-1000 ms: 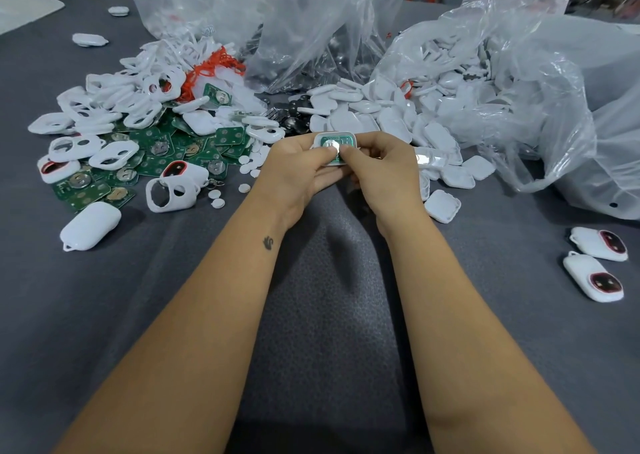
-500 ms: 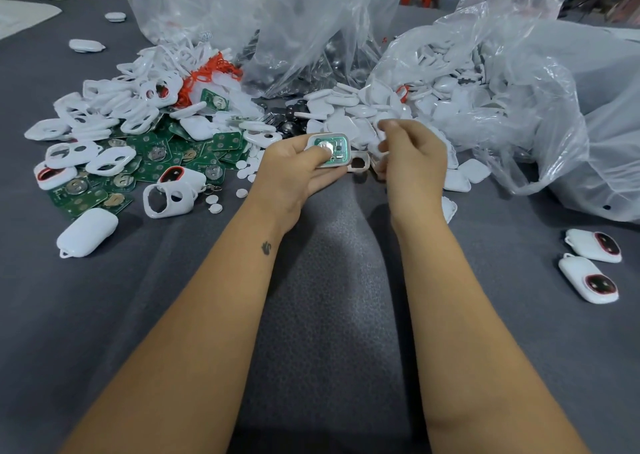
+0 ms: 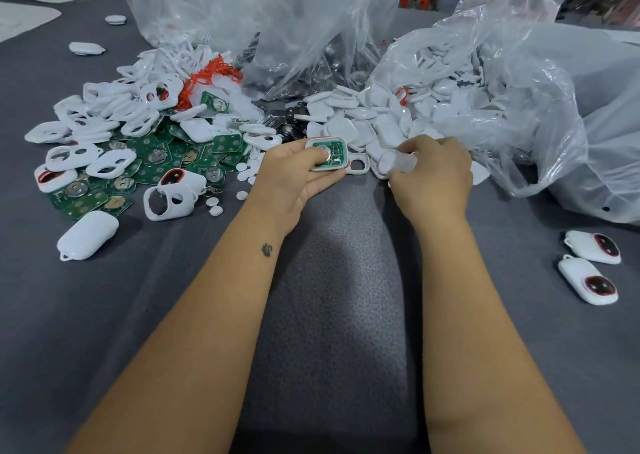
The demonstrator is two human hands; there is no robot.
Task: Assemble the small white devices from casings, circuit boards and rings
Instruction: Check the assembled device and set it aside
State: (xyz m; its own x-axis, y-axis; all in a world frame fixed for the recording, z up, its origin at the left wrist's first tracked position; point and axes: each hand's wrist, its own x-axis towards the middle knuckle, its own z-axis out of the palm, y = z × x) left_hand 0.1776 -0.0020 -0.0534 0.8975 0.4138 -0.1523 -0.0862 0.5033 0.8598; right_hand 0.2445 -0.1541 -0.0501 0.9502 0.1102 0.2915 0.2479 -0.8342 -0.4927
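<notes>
Over the grey tabletop [image 3: 104, 315], the left hand [image 3: 294, 173] grips a casing [image 3: 328, 154] with a green board [image 3: 333, 151] inside, thumb pressing its middle, while the right hand [image 3: 433, 173] pinches a white cover [image 3: 398, 163] at the pile [image 3: 363, 121] spilling from a bag [image 3: 519, 73].

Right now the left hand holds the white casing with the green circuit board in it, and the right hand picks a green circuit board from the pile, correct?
Not quite. In the head view the right hand picks a white plastic cover, not a board. The left hand does hold the white casing with the green circuit board.
</notes>
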